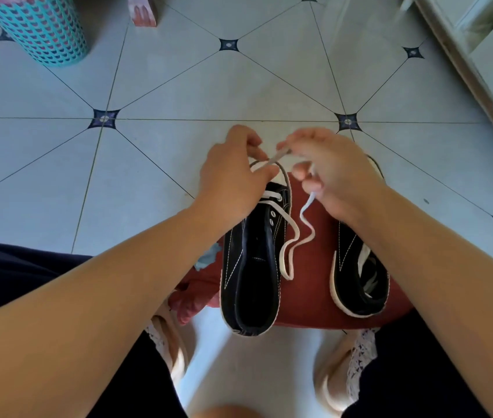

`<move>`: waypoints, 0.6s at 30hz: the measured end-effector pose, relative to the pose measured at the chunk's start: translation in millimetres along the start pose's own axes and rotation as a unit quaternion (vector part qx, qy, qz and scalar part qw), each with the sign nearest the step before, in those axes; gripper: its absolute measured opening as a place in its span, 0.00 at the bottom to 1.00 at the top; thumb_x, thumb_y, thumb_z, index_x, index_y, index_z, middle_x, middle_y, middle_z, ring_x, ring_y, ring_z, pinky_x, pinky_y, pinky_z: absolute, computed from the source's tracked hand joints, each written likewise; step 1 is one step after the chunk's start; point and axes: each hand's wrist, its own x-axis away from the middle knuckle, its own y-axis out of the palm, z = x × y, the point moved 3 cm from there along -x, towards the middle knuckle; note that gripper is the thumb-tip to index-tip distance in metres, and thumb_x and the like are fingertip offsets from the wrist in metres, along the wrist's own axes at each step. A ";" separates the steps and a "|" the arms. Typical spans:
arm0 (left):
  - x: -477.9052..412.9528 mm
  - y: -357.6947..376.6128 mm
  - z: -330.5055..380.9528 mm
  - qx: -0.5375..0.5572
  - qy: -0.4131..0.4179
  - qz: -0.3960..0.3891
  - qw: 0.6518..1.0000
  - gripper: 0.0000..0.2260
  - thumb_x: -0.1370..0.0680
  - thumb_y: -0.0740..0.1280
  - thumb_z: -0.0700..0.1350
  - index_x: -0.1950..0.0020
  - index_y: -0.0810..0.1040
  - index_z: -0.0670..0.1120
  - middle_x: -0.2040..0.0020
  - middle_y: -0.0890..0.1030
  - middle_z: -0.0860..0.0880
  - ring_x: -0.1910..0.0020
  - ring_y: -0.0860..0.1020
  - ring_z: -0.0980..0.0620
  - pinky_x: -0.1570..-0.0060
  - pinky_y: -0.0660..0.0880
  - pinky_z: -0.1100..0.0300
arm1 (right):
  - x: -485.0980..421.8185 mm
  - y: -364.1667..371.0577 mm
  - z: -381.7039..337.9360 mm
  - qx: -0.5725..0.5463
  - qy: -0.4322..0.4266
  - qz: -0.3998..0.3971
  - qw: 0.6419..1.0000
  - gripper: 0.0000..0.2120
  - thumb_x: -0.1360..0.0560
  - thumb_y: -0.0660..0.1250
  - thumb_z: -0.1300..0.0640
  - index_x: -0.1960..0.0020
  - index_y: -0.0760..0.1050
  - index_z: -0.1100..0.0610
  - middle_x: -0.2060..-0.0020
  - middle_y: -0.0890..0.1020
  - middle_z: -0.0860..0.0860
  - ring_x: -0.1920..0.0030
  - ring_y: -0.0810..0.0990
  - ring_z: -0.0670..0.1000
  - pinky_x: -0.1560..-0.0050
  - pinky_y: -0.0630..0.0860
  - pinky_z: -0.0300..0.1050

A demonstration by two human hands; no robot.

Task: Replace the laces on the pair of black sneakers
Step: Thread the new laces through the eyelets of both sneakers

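Two black sneakers with white soles lie on a red cloth (pixel 308 303) on the tiled floor. The left sneaker (pixel 251 267) has a white lace (pixel 295 236) threaded through its front eyelets, and a loose loop of it trails over the cloth. My left hand (pixel 230 173) pinches one part of the lace above the shoe's toe. My right hand (pixel 335 170) pinches the lace too, and its tail hangs down from the fingers. The right sneaker (pixel 359 276) lies partly under my right forearm, with its front hidden.
A turquoise perforated basket (pixel 40 28) stands at the far left. A pale cabinet or door frame (pixel 480 49) runs along the right edge. My knees in dark cloth and my feet (pixel 175 345) sit just behind the red cloth. A bit of blue fabric (pixel 207 257) peeks out beside the left shoe.
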 end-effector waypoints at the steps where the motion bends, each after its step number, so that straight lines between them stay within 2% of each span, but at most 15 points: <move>1: 1.3 -1.8 0.2 -0.039 0.022 0.032 0.998 0.12 0.27 0.69 0.45 0.46 0.71 0.48 0.55 0.75 0.55 0.51 0.70 0.53 0.50 0.67 0.58 | -1.2 -6.2 -5.7 -0.026 -0.012 0.030 0.999 0.06 0.24 0.61 0.64 0.58 0.71 0.56 0.59 0.81 0.51 0.75 0.66 0.44 0.80 0.57 0.32; 3: 6.0 -1.4 0.9 -0.090 0.059 0.042 0.993 0.09 0.26 0.69 0.46 0.48 0.74 0.48 0.55 0.75 0.55 0.52 0.70 0.53 0.48 0.67 0.56 | -4.2 -20.0 -13.9 -0.021 -0.050 0.078 0.995 0.05 0.23 0.61 0.62 0.57 0.70 0.55 0.59 0.82 0.50 0.76 0.66 0.43 0.79 0.59 0.33; 5: 11.3 5.9 -1.6 -0.126 0.066 -0.022 0.990 0.04 0.24 0.66 0.48 0.52 0.78 0.50 0.58 0.79 0.55 0.53 0.74 0.52 0.48 0.69 0.56 | -6.3 -30.1 -15.2 0.125 -0.101 0.095 0.982 0.06 0.25 0.64 0.60 0.60 0.72 0.52 0.61 0.81 0.47 0.74 0.68 0.43 0.75 0.62 0.33; 7: 15.4 13.8 -5.6 -0.177 0.062 -0.080 0.979 0.07 0.22 0.62 0.48 0.49 0.80 0.51 0.54 0.82 0.52 0.48 0.76 0.50 0.45 0.70 0.55 | -5.2 -30.9 -8.6 0.319 -0.144 0.058 0.935 0.05 0.27 0.66 0.57 0.61 0.76 0.50 0.64 0.78 0.44 0.69 0.70 0.41 0.66 0.66 0.35; 10: 14.9 14.9 -7.6 -0.204 0.053 -0.085 0.974 0.09 0.21 0.60 0.47 0.47 0.79 0.51 0.51 0.82 0.50 0.46 0.75 0.48 0.46 0.69 0.55 | -0.6 -24.9 10.4 0.485 -0.164 -0.034 0.858 0.03 0.26 0.65 0.56 0.56 0.78 0.52 0.63 0.76 0.41 0.63 0.72 0.39 0.62 0.65 0.29; 12: 13.1 13.7 -7.1 -0.206 0.042 -0.083 0.974 0.09 0.21 0.59 0.46 0.48 0.79 0.49 0.51 0.82 0.49 0.47 0.76 0.47 0.47 0.69 0.54 | 1.7 -21.9 23.4 0.533 -0.166 -0.067 0.827 0.04 0.26 0.64 0.56 0.56 0.78 0.51 0.64 0.76 0.41 0.62 0.74 0.40 0.62 0.65 0.29; 15: 11.6 15.4 -4.2 -0.245 0.044 -0.105 0.963 0.10 0.21 0.59 0.46 0.46 0.79 0.49 0.49 0.81 0.48 0.47 0.76 0.47 0.47 0.69 0.54 | 1.7 -21.3 33.9 0.533 -0.165 -0.062 0.828 0.04 0.26 0.64 0.56 0.58 0.77 0.48 0.62 0.78 0.42 0.58 0.76 0.45 0.56 0.73 0.40; 18: 9.0 18.4 -2.7 -0.277 0.046 -0.124 0.952 0.12 0.22 0.59 0.42 0.42 0.78 0.51 0.46 0.80 0.48 0.44 0.76 0.47 0.46 0.70 0.55 | 1.0 -18.5 36.3 0.539 -0.172 -0.053 0.823 0.05 0.26 0.64 0.56 0.57 0.78 0.49 0.59 0.80 0.44 0.56 0.78 0.46 0.52 0.76 0.46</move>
